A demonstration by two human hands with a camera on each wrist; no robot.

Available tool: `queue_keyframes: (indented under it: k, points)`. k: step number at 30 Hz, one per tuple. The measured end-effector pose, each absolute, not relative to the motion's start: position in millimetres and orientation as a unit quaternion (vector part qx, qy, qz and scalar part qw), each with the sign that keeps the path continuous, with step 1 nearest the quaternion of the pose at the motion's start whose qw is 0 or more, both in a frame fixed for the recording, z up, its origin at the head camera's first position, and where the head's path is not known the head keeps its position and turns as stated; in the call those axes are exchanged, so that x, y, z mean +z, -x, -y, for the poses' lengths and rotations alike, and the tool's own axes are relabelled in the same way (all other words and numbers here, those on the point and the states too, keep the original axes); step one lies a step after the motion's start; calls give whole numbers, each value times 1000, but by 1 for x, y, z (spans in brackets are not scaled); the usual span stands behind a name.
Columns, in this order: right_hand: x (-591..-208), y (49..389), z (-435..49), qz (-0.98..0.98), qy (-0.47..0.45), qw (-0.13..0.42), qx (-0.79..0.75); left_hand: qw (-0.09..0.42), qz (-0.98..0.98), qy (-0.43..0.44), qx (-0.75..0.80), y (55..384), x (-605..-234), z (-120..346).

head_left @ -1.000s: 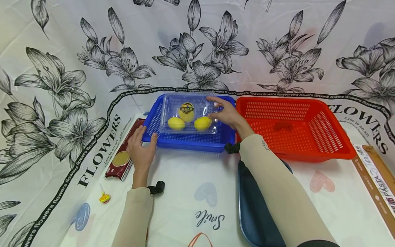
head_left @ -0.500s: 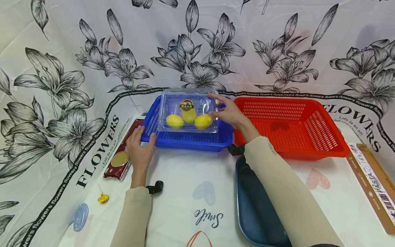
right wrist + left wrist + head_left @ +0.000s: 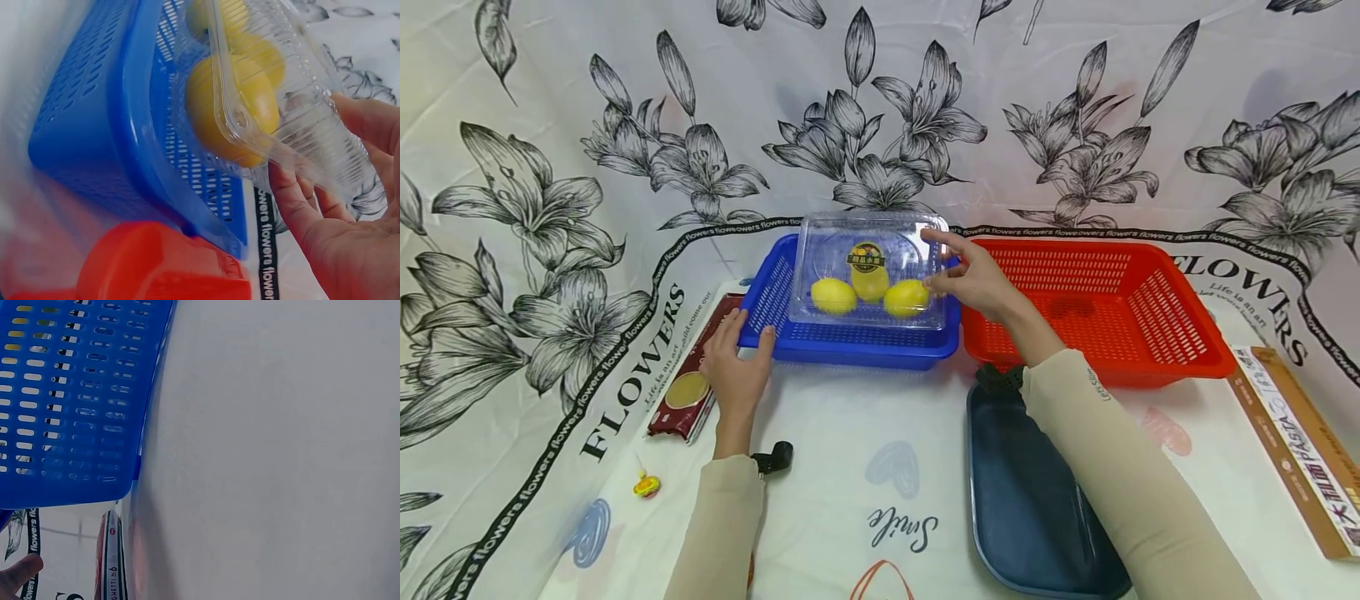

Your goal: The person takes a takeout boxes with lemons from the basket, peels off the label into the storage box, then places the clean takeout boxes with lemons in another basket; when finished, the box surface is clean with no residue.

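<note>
My right hand point(image 3: 981, 282) grips the right end of a clear plastic fruit box point(image 3: 817, 250) with a dark round label. Inside it lie three lemons point(image 3: 833, 296). The box is tilted over the blue basket point(image 3: 857, 352), its far edge reaching past the basket's back rim. In the right wrist view, thumb and fingers hold the ribbed box point(image 3: 306, 122) from both sides, above the basket rim. My left hand point(image 3: 737, 367) rests at the basket's front left corner, fingers extended and thumb spread. Only its thumb point(image 3: 24, 570) shows in the left wrist view.
A red basket point(image 3: 1120, 337) stands right of the blue one. In front of it lies a dark blue tray point(image 3: 1022, 500), partly under my right forearm. A maroon spaghetti packet point(image 3: 681, 400) and a small wrapped lollipop point(image 3: 646, 485) lie left; a brown pasta box point(image 3: 1292, 442) lies far right.
My right hand has raised the lemon box and shifted it slightly right, with its forearm moving right too. My left hand has stayed at the basket corner.
</note>
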State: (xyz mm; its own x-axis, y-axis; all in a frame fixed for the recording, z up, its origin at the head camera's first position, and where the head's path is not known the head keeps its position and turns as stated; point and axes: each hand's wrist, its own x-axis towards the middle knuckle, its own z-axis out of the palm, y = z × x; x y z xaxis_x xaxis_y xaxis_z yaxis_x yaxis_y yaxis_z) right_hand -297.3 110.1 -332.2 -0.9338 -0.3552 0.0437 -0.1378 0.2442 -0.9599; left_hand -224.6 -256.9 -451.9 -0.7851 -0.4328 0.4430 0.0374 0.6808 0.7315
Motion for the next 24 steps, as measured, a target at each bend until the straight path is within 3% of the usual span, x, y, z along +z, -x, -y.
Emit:
queue_keyframes:
  k: [24]
  points:
    - [-316, 239, -144, -791, 180, 34, -583, 314, 868, -105, -371, 223, -451, 258]
